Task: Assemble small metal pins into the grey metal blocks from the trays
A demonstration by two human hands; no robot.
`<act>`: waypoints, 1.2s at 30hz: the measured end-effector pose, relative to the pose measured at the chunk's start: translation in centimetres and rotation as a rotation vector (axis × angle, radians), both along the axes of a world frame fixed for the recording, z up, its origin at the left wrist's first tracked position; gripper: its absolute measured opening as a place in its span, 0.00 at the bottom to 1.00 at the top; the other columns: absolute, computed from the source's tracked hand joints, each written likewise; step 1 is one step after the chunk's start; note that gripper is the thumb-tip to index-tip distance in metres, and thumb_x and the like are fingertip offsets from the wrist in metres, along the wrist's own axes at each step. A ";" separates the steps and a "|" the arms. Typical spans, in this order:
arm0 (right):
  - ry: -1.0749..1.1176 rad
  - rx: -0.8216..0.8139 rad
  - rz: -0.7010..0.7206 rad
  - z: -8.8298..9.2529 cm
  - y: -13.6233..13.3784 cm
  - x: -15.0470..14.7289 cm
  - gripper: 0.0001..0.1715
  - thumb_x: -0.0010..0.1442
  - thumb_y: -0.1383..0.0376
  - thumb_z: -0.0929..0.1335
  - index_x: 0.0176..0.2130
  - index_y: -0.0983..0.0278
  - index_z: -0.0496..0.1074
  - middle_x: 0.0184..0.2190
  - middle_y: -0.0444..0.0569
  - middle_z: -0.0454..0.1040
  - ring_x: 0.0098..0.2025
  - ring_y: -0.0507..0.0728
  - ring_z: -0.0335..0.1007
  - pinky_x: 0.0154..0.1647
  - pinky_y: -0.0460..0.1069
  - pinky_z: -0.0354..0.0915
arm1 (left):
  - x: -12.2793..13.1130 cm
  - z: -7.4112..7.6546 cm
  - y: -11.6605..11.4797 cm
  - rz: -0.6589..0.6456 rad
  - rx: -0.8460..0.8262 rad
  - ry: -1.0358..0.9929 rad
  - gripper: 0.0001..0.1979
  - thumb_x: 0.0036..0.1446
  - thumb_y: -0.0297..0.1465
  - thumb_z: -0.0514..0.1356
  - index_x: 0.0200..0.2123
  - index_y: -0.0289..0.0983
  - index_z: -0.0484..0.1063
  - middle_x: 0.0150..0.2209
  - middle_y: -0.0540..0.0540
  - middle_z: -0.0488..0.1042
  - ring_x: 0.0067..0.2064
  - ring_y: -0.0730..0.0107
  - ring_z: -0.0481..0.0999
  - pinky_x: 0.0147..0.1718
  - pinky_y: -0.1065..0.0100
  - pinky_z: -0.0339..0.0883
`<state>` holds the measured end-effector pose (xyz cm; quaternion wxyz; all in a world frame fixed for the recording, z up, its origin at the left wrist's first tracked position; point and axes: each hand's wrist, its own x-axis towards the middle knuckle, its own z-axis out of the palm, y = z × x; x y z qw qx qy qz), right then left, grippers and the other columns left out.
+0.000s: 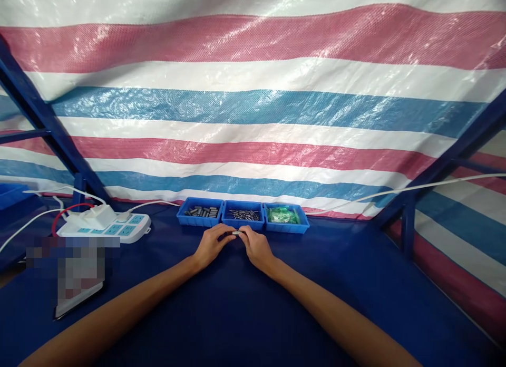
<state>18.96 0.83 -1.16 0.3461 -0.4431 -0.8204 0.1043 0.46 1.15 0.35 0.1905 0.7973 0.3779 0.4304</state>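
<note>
My left hand (212,244) and my right hand (256,245) meet above the blue table, just in front of the bins. Between their fingertips is a small, pale, rod-like piece (236,232), pinched from both sides; its exact kind is too small to make out. Behind the hands stand three blue bins in a row. Short grey cylinders (202,212) lie in the left bin (182,217). Thin metal pins or screws (244,215) fill part of the middle bin (253,225). The right bin (286,228) holds green and clear plastic pieces (283,215).
A white power strip (136,232) with plugs and cables stands at the left, and a partly blurred flat device (79,301) lies in front of it. Blue frame posts (430,169) rise at both sides. Behind hangs a striped plastic sheet (253,108).
</note>
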 end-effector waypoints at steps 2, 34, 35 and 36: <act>-0.040 -0.010 0.010 -0.1 0.0 0.0 0.13 0.69 0.63 0.56 0.44 0.63 0.65 0.34 0.48 0.75 0.34 0.55 0.73 0.34 0.46 0.62 | 0.0 0.1 -0.1 -0.012 -0.007 -0.014 0.12 0.60 0.37 0.56 0.42 0.38 0.74 0.37 0.44 0.76 0.39 0.66 0.74 0.40 0.65 0.69; -0.078 0.051 0.126 0.4 -0.5 -0.1 0.16 0.67 0.62 0.58 0.51 0.64 0.65 0.45 0.52 0.73 0.46 0.56 0.71 0.46 0.49 0.66 | -0.2 -0.6 -0.3 -0.025 -0.109 0.010 0.14 0.64 0.38 0.49 0.48 0.38 0.64 0.29 0.51 0.71 0.26 0.75 0.69 0.28 0.74 0.64; -0.092 0.047 0.128 0.4 -0.5 0.0 0.15 0.68 0.62 0.58 0.50 0.64 0.66 0.44 0.52 0.73 0.44 0.56 0.71 0.46 0.49 0.66 | -0.2 -0.5 -0.3 -0.027 -0.119 0.014 0.14 0.64 0.38 0.49 0.48 0.38 0.64 0.29 0.51 0.71 0.26 0.75 0.69 0.28 0.74 0.64; -0.108 0.045 0.128 0.4 -0.5 -0.1 0.15 0.68 0.62 0.58 0.48 0.64 0.67 0.43 0.52 0.74 0.43 0.56 0.71 0.44 0.48 0.66 | -0.2 -0.5 -0.3 -0.028 -0.127 0.015 0.14 0.64 0.38 0.49 0.48 0.38 0.64 0.29 0.51 0.71 0.26 0.75 0.69 0.27 0.74 0.64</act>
